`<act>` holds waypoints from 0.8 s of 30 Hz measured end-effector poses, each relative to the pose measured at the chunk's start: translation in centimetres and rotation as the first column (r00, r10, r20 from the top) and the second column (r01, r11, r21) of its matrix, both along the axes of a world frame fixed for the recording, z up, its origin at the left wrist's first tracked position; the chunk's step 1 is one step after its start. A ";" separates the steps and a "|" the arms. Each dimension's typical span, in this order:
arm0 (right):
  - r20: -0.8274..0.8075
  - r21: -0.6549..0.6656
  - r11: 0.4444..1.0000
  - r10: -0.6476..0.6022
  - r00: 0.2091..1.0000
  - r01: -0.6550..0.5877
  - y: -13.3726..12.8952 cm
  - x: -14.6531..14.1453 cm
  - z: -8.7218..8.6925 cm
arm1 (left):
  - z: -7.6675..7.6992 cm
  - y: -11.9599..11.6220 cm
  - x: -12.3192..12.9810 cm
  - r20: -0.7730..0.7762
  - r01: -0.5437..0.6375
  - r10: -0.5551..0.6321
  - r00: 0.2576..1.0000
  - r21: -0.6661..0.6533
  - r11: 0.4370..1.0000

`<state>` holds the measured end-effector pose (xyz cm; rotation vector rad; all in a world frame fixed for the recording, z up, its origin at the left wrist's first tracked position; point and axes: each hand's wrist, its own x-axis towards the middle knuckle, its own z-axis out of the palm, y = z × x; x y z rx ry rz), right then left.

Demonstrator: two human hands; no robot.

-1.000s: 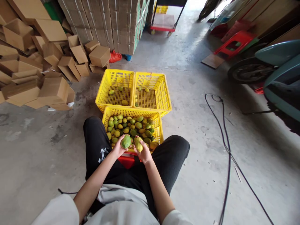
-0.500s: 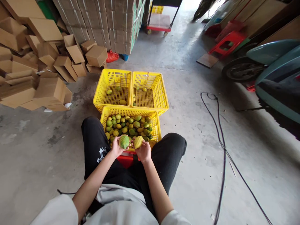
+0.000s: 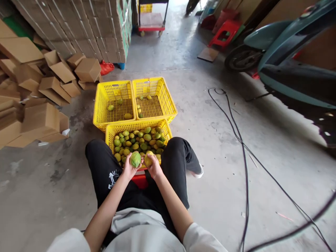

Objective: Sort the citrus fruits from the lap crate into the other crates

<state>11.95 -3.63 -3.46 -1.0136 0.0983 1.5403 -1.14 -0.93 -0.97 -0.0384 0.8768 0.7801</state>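
My left hand (image 3: pixel 128 169) is closed around a green lemon (image 3: pixel 135 159), its top side facing up. Close beside it, my right hand (image 3: pixel 154 167) grips a yellow lemon (image 3: pixel 148 159), partly covered by the fingers. Both hands are over the near edge of a yellow plastic crate (image 3: pixel 168 130) between my knees. Inside that crate lie many green and yellow lemons (image 3: pixel 141 140). Behind it stand two more yellow crates, the left one (image 3: pixel 97 105) and the right one (image 3: pixel 170 101), each with several lemons on its slatted bottom.
Loose cardboard boxes (image 3: pixel 44 119) are heaped at the left, before a tall stack of strapped cartons (image 3: pixel 86 31). A black cable (image 3: pixel 244 154) runs over the concrete floor at the right. Beyond it are a blue-green scooter (image 3: pixel 278 70), a red stool (image 3: pixel 226 33) and a trolley (image 3: pixel 151 28).
The camera view has turned to the right, so the surroundings appear shifted left. Both hands keep hold of their lemons; the yellow one is now more covered by my right fingers.
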 end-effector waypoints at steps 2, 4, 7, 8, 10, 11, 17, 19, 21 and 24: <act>0.012 -0.033 0.999 -0.020 1.000 0.020 0.3 -0.1 0.1 | 0.0 0.2 0.1 -0.007 0.013 -0.013 1.000 0.003 1.000; 0.008 -0.046 0.999 -0.012 1.000 0.013 0.6 -0.3 0.1 | 0.1 0.3 -0.1 -0.013 -0.002 0.002 1.000 -0.010 1.000; -0.037 -0.015 1.000 0.006 0.999 -0.007 0.7 -0.6 -0.1 | 0.2 0.3 -0.6 -0.016 -0.062 0.061 0.998 -0.062 0.996; -0.065 0.001 1.000 0.015 0.998 -0.015 0.7 -0.5 -0.2 | 0.2 0.3 -0.7 -0.013 -0.084 0.083 0.996 -0.078 0.993; -0.130 0.018 1.000 0.023 0.991 -0.021 0.5 -0.1 -0.3 | 0.4 0.2 -0.8 -0.005 -0.113 0.113 0.994 -0.098 0.989; -0.157 0.015 1.000 0.018 0.987 -0.016 0.4 0.2 -0.2 | 0.5 0.1 -0.7 -0.001 -0.120 0.121 0.993 -0.102 0.988; -0.184 -0.012 0.999 -0.042 0.982 0.040 0.5 2.5 0.4 | 0.8 0.2 -0.5 -0.011 -0.119 0.118 0.993 -0.091 0.989; -0.177 0.000 1.000 -0.027 0.984 0.027 0.2 2.9 0.2 | 1.0 0.3 -0.6 -0.002 -0.121 0.121 0.993 -0.077 0.990; -0.162 -0.016 1.000 -0.011 0.987 0.009 -0.4 3.3 -0.3 | 1.2 0.3 -0.7 0.033 -0.126 0.128 0.991 -0.058 0.990; -0.138 -0.052 0.998 0.018 0.990 -0.025 -1.5 3.9 -1.2 | 1.3 0.4 -0.5 0.062 -0.124 0.127 0.990 -0.056 0.991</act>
